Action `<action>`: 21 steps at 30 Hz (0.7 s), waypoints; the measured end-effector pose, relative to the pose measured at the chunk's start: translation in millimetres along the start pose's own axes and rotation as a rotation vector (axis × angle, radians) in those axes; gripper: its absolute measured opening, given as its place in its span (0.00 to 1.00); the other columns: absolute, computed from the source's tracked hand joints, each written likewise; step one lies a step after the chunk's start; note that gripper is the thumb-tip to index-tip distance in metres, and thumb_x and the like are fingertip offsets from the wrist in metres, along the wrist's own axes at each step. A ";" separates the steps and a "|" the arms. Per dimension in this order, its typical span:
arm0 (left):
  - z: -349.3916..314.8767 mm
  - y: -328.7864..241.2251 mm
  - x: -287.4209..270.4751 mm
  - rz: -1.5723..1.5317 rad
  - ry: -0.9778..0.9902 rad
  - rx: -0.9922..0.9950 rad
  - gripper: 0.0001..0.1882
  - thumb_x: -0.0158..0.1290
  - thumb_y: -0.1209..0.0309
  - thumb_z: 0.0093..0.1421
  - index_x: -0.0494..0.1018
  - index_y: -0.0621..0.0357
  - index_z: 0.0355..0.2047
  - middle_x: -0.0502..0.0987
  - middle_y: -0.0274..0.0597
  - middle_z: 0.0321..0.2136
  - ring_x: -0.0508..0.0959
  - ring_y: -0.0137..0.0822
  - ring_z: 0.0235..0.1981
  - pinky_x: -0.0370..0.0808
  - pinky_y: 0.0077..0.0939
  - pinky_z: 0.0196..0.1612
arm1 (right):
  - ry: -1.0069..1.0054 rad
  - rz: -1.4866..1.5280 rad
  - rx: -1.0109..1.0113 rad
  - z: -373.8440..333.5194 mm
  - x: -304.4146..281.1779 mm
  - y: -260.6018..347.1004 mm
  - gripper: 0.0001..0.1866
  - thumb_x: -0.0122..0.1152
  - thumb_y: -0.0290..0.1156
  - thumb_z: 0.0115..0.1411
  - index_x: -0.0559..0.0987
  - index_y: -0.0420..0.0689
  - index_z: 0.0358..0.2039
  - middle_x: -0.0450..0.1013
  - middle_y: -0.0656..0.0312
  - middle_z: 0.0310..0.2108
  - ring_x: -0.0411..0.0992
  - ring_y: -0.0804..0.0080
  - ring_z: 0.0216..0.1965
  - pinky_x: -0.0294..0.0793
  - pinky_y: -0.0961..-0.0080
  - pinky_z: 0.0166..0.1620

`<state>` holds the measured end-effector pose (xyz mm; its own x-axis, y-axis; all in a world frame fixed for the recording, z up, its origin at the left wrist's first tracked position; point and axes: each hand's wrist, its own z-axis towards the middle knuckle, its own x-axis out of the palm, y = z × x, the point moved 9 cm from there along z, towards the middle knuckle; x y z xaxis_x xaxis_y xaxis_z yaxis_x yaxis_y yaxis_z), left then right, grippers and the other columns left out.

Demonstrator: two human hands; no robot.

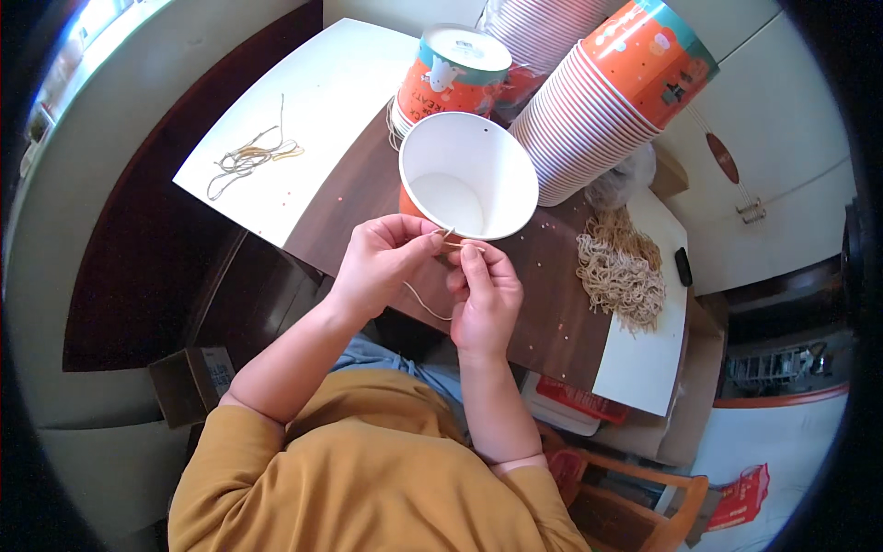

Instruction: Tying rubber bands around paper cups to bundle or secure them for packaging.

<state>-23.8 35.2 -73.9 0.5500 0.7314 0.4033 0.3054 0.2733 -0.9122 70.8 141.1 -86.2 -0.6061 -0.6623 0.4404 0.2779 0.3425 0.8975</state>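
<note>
A white-lined paper bucket (469, 175) with an orange outside stands on the brown tabletop, its mouth tilted toward me. A small hole shows in its far wall. At its near rim, my left hand (391, 256) pinches a thin cream cord (429, 304) between thumb and forefinger. Close beside it, my right hand (487, 293) pinches the same cord, thumb on top and fingers curled. A short stretch of cord runs between the fingertips, and a loose length hangs below. Whether the cord passes through the near rim is hidden by my fingers.
A tall tilted stack of orange paper buckets (598, 101) stands right of the bucket. Behind is a shorter upturned stack (455, 74). A pile of cut cords (621, 271) lies at right, near a black object (682, 267). Loose cords (253, 161) lie on the white left leaf.
</note>
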 end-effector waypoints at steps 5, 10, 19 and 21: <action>-8.7 -27.7 -3.4 0.474 -0.162 0.409 0.06 0.58 0.78 0.53 0.75 0.64 0.32 0.76 0.37 0.26 0.74 0.21 0.23 0.72 0.17 0.25 | 0.142 -1.051 -0.963 -21.0 61.5 86.6 0.06 0.61 0.22 0.53 0.78 0.42 0.33 0.72 0.59 0.29 0.71 0.59 0.31 0.72 0.67 0.35; -25.0 -60.5 10.8 0.783 -0.211 0.777 0.07 0.58 0.79 0.51 0.75 0.61 0.31 0.75 0.41 0.27 0.77 0.33 0.24 0.75 0.24 0.28 | 0.344 -1.249 -0.974 -3.6 81.1 95.4 0.07 0.64 0.25 0.49 0.78 0.44 0.30 0.70 0.61 0.25 0.69 0.61 0.31 0.68 0.66 0.37; -34.3 -69.4 13.3 0.895 -0.125 1.125 0.10 0.59 0.80 0.49 0.76 0.60 0.34 0.77 0.42 0.29 0.78 0.39 0.28 0.77 0.30 0.30 | 0.732 -1.150 -0.455 39.1 88.8 81.5 0.04 0.64 0.28 0.49 0.81 0.41 0.24 0.74 0.56 0.26 0.72 0.57 0.33 0.70 0.65 0.41; -35.7 -71.3 13.4 0.913 -0.099 1.166 0.11 0.59 0.80 0.49 0.76 0.60 0.35 0.77 0.43 0.29 0.79 0.39 0.28 0.77 0.30 0.30 | 0.800 -1.158 -0.451 44.7 90.4 81.6 0.03 0.63 0.23 0.50 0.80 0.39 0.27 0.73 0.59 0.25 0.72 0.70 0.29 0.71 0.74 0.33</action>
<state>-10.4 3.2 -0.9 0.1353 0.9472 -0.2905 -0.9151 0.0070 -0.4032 5.3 139.0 25.8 -0.1258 -0.6509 -0.7487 0.2306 -0.7532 0.6161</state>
